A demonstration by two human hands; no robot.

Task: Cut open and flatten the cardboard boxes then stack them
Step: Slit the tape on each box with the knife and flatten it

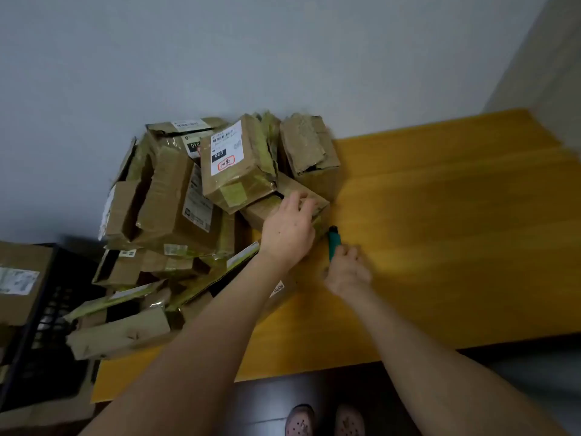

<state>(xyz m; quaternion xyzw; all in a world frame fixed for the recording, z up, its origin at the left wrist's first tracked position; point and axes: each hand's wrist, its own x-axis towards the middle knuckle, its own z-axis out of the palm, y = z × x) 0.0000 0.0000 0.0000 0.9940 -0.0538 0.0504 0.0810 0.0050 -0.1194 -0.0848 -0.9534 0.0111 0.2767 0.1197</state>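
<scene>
A heap of several worn, taped cardboard boxes covers the left half of the yellow wooden table. My left hand lies on a low brown box at the heap's right edge, fingers curled over its top edge. A labelled box leans on top of that one. Just to the right, my right hand grips the lower end of a teal utility knife, whose black tip points up beside the low box's corner.
A black plastic crate holding another cardboard box stands to the left of the table. A grey wall rises behind the heap. The table's right half is bare wood. My feet in slippers show below the table's front edge.
</scene>
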